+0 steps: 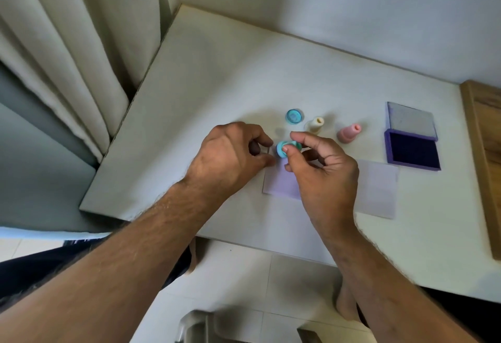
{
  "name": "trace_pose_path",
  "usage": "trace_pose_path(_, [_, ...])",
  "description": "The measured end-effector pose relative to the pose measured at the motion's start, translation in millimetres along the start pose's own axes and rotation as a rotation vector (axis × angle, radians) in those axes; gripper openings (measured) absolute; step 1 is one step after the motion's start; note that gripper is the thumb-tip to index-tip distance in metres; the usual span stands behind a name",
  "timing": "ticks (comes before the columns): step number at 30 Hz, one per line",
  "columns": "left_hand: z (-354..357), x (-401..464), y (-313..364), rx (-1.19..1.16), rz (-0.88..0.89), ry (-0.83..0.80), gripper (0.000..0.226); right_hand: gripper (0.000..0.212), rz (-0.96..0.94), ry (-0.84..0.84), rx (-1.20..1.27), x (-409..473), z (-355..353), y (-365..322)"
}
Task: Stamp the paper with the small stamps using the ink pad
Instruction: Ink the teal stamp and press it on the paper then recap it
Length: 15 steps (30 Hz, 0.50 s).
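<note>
My right hand [322, 169] pinches a small teal stamp [288, 149] between thumb and fingertips, just above the top edge of the lilac paper [280, 184]. The stamp's bluish face points left. My left hand [230, 158] is right beside that face with thumb and forefinger curled close together; whether they hold something small is unclear. On the table behind the hands are a blue round stamp [294, 117], a cream stamp [315, 124] and a pink stamp [349, 133]. The purple ink pad [413, 151] lies open to the right, with its lid [410, 120] folded back.
The white table [217, 77] ends at a wall behind and a curtain [67, 52] on the left. A wooden board [485, 153] runs along the right side. My forearms cross the table's front edge. Tiled floor and a foot show below.
</note>
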<state>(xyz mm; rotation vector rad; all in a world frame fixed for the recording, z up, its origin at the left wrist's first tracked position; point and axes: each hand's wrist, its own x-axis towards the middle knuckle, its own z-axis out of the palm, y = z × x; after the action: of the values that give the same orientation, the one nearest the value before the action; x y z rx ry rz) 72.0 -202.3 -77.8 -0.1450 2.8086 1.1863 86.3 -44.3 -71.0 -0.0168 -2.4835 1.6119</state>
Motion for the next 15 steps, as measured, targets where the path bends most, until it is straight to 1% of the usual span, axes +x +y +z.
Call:
trace_pose_path(5, [2,3,-2,0.003,0.009,-0.022,0.023,0.022,-0.167,0.02,-0.16,1,3,3])
trace_pose_path(8, [2,4,-3,-0.016,-0.015,-0.036,0.025,0.023,-0.207,-0.004,-0.258,2,5,1])
trace_pose_path(12, [2,3,-4,-0.032,-0.015,-0.028,0.025,0.027,-0.226,-0.063,-0.375,6,7,-7])
trace_pose_path(15, [3,2,-4,-0.037,-0.005,-0.015,0.027,0.027,-0.137,-0.113,-0.429,12,5,-14])
